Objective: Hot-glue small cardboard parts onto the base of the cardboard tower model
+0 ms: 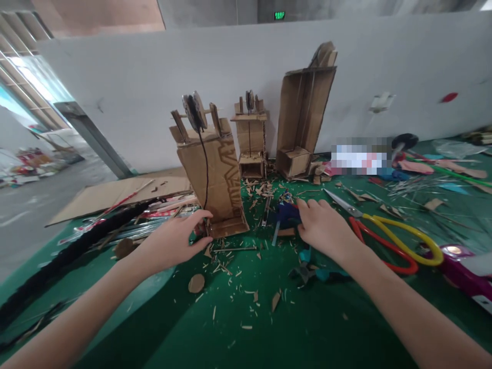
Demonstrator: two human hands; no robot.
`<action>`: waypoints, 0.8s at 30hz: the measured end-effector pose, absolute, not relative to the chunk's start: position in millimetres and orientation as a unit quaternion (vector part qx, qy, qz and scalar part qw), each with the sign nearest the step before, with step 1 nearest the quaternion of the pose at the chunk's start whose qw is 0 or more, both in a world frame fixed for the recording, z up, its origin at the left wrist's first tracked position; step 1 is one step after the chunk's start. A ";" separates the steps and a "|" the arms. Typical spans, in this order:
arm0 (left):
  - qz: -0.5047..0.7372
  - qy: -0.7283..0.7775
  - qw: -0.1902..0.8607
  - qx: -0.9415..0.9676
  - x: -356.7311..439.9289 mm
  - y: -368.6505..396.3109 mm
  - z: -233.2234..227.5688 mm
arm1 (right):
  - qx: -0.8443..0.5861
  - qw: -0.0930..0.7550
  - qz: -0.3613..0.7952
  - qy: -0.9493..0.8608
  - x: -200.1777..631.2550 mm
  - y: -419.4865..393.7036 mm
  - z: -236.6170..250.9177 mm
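Note:
In the head view a cardboard tower stands left of centre, with a spool on a stick axle at its top and a dark cord hanging down its front. My left hand curls its fingers and thumb around the tower's lower left corner; part of that grip is hidden. To the right, my right hand is closed on a dark blue glue gun, mostly covered by the fingers. From it a translucent glue stick points down toward the table.
Behind stand a smaller cardboard tower and a tall open cardboard box. Scissors with red and yellow handles lie right, near teal-handled pliers. Cardboard scraps litter the green table. A black fuzzy bundle lies left.

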State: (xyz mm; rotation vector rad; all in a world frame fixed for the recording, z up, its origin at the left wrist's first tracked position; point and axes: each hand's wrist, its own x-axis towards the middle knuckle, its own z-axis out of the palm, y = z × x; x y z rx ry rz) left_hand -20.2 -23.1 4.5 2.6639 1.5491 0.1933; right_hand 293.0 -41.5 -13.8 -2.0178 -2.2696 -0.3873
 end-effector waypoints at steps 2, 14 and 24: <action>0.072 0.499 0.031 0.863 -24.3 -22.9 3.5 | -0.670 0.081 -0.092 -0.732 297.0 -40.6 -9.0; 0.164 0.470 0.082 0.864 -31.6 -20.2 1.7 | -0.514 0.279 0.591 -0.556 254.4 -67.9 26.4; 0.192 0.471 0.088 0.856 -30.5 -16.1 -4.2 | -0.443 0.276 0.659 -0.542 215.6 -55.4 3.1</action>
